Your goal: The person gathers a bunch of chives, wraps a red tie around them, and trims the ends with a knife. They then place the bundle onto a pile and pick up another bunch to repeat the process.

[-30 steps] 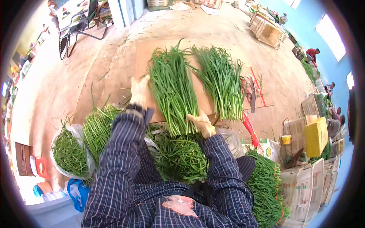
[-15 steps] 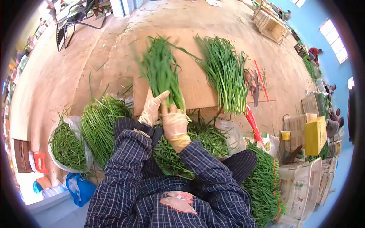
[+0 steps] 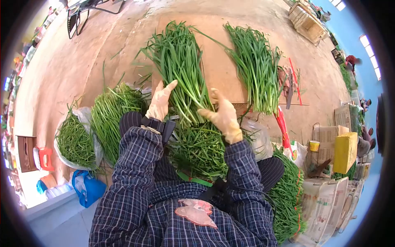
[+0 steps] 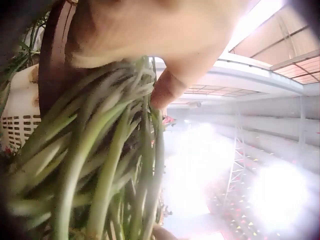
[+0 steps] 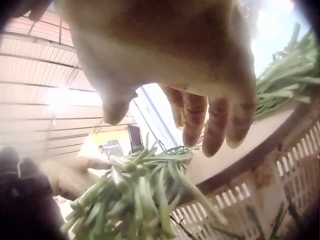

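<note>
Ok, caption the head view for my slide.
Gloved left hand and right hand flank a bundle of green stalks on a board; a second bundle lies to the right.

Arms (image 3: 138, 168) forward, left fingers (image 3: 159, 87) extended, right fingers (image 3: 219, 98) spread

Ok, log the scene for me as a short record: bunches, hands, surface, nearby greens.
left bunch: long green leaves, stem ends toward the person, past the near edge of the board
right bunch: beside it on the board, touched by neither hand
left hand: at the left bunch's left side, thumb out over it
right hand: by its stem ends, thumb and fingers apart
loose greens: heaped between the person's legs
red strips: near the right bunch's stem ends
</note>
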### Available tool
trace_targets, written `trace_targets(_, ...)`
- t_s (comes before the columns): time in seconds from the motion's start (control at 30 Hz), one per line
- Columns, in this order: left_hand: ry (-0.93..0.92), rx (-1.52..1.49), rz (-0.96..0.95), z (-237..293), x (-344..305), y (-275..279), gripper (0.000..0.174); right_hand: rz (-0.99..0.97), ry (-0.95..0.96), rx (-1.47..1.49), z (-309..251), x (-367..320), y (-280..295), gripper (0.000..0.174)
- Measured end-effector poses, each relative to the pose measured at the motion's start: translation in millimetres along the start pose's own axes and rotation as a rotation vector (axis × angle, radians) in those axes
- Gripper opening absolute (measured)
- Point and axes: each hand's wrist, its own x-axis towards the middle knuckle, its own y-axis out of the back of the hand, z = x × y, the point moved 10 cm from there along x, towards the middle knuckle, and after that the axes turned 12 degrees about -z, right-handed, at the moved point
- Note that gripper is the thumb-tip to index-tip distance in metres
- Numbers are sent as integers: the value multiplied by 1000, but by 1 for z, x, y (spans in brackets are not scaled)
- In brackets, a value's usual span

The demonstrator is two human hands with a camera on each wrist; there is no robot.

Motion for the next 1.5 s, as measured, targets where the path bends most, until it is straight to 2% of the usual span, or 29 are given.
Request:
trace_targets(0.07,17,190,88,11,-4,-5,94,-101,-69,-183,-5,10,-24,73)
trace_targets(0.1,1,236,37,-2,4,-2,114,-34,-98,-116,6,13,-28,59)
trace_targets(0.13,51,497,103,4,1,-2,113,-35,-99,-116,16,16,-35,59)
trace_targets(0.2,96,331,47,-10,6,7,105,85,-266,243,60,14,-30,47)
trace_targets(0.23,133,259,13,-8,3,5,101,99,-341,325,69,10,-24,44)
trace_targets(0.33,136,168,-52,-6,3,10,94,160,-222,356,89,14,-29,44)
trace_targets(0.4,230,170,-31,-12,-1,15,92,159,-218,345,94,14,-31,44)
trace_targets(0.47,179,117,-54,-13,0,10,92,156,-211,331,91,9,-28,44)
trace_targets(0.53,177,245,49,6,-8,3,98,264,-99,-194,27,-10,13,45)
trace_targets(0.57,144,387,40,9,-6,4,108,424,12,-249,5,-25,27,36)
trace_targets(0.6,112,396,29,19,-11,-5,110,417,13,-252,-3,-34,28,36)
trace_targets(0.67,-22,783,122,16,1,6,112,69,-161,33,7,-32,-6,24)
trace_targets(0.7,-21,781,120,16,2,4,112,82,-102,-63,-1,-33,-19,18)
trace_targets(0.73,-21,881,133,19,2,0,111,-55,-217,-250,6,-25,-42,22)
trace_targets(0.77,-21,983,147,21,2,-3,110,-54,-248,-284,5,-20,-51,22)
trace_targets(0.87,35,913,99,14,7,-2,107,-86,-330,-314,2,3,-64,23)
trace_targets(0.93,7,914,90,8,8,0,103,-114,-389,-314,17,9,-72,23)
trace_targets(1.0,12,948,98,7,11,1,100,137,-294,187,39,10,-60,26)
trace_targets(1.03,-8,955,96,7,11,0,104,88,-378,765,56,4,-77,27)
trace_targets(1.07,-3,951,100,5,11,0,104,39,-415,904,61,1,-78,24)
trace_targets(1.13,9,938,150,4,13,1,112,-39,-387,1028,63,-1,-78,21)
trace_targets(1.17,-41,965,165,2,16,1,120,-75,-371,1033,62,-3,-76,20)
trace_targets(1.2,-41,964,164,7,13,-2,120,-74,-371,1033,60,-6,-72,20)
trace_targets(1.27,55,1092,140,17,4,-13,121,-60,-356,974,59,-14,-61,21)
trace_targets(1.3,68,1102,137,17,4,-15,120,-95,-329,956,71,-18,-64,22)
trace_targets(1.4,72,1120,133,14,8,-13,114,-90,-234,926,51,-46,-45,21)
trace_targets(1.43,106,1072,130,14,8,-11,108,-153,-210,923,47,-56,-41,20)
trace_targets(1.47,106,1071,128,12,10,-10,108,-151,-212,923,65,-67,-47,20)
trace_targets(1.5,95,1067,126,11,12,-7,108,-136,-106,1080,88,-76,-62,21)
